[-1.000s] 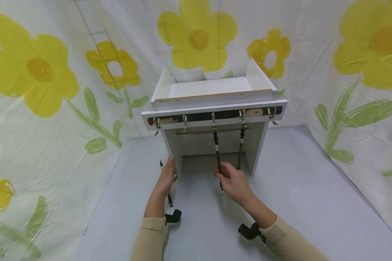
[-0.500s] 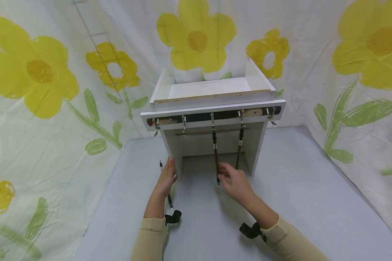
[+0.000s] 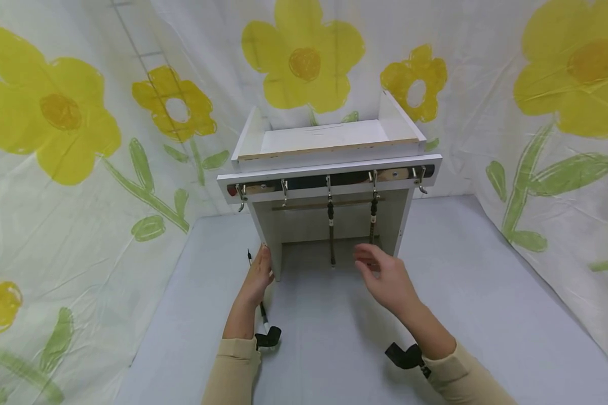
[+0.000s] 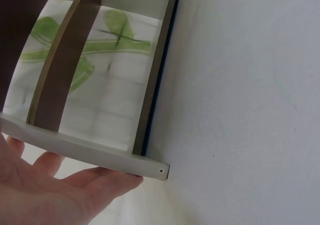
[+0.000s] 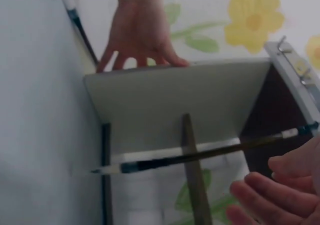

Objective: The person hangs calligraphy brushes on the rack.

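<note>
A brush (image 3: 331, 236) with a brown handle and a pale, dark-pointed tip hangs by its top from the middle hook of a white shelf unit (image 3: 329, 134). My right hand (image 3: 389, 278) is to the right of that brush, apart from it, fingers loosely bent and holding nothing. Behind those fingers another brush (image 3: 374, 211) hangs from the neighbouring hook, its lower end hidden. My left hand (image 3: 257, 279) rests against the outer face of the unit's left side panel (image 4: 90, 147), fingers extended. On the table left of that hand lies a third brush (image 3: 262, 309), partly covered by it.
The hook rail (image 3: 311, 183) runs across the unit's front, with bare hooks at the far left and far right. Black wrist cameras (image 3: 404, 355) stick out from both wrists. A flower-printed sheet (image 3: 304, 62) surrounds the pale blue tabletop (image 3: 466, 281).
My right hand has let go of the middle brush and moved right, away from it. The brush has swung back and now hangs straight down. My left hand has stayed at the side panel.
</note>
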A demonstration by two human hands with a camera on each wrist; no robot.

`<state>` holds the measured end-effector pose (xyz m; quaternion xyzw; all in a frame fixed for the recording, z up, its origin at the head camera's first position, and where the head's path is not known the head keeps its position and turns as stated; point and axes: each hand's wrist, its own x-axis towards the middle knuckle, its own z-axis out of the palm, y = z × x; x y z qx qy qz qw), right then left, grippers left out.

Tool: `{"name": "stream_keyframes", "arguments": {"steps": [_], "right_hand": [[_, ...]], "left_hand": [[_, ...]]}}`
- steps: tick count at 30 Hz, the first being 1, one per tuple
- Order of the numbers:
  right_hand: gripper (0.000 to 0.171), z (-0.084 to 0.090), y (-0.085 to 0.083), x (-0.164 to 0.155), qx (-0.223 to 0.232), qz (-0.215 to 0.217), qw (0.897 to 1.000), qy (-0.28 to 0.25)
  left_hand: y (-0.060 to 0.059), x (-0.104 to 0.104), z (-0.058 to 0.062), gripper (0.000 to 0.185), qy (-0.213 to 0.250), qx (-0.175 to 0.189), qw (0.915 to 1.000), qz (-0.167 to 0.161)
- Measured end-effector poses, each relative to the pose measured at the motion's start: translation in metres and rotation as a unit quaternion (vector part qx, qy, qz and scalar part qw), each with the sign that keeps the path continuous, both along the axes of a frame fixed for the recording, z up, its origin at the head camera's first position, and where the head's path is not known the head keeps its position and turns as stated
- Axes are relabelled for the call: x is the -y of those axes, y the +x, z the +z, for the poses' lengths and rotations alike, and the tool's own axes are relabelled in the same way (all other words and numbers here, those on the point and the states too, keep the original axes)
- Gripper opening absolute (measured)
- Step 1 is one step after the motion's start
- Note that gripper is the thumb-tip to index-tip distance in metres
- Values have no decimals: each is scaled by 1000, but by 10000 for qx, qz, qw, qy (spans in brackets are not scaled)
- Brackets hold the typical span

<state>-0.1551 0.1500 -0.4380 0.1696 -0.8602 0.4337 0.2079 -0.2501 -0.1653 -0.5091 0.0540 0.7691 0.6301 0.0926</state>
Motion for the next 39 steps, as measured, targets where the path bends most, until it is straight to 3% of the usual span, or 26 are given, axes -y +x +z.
{"name": "stream_keyframes", "arguments": {"steps": [6, 10, 15, 21, 24, 29, 34, 39], "right_hand": [[30, 13, 4, -18, -540, -149, 9976, -398], [28, 17, 4, -27, -887, -234, 9909, -983], [29, 13, -2, -34, -1278, -489, 9725, -1883], [32, 2, -18, -44, -1614, -1390, 9419, -2597], [36, -7, -28, -51, -1399, -1475, 9308, -3039], [45, -22, -42, -60, -385, -1162, 9231, -3647], [55, -37, -52, -66, 685, -889, 9287, -3534], [59, -51, -55, -69, 1248, -697, 9396, -3110]], "left_hand": [[0, 0, -1, 79, 14, -5, 10000, -8], [0, 0, 0, 80, 11, 7, 10000, 4], [-2, 0, -2, 79, 78, 1, 10000, 0], [-1, -1, -3, 78, 94, -20, 9999, -38], [-1, 0, -2, 78, 67, -17, 10000, -30], [-2, 0, 0, 75, 52, 39, 10000, -75], [-2, 0, 1, 76, 90, 28, 9999, -71], [-1, -1, 1, 81, 102, 29, 9999, -12]]}}
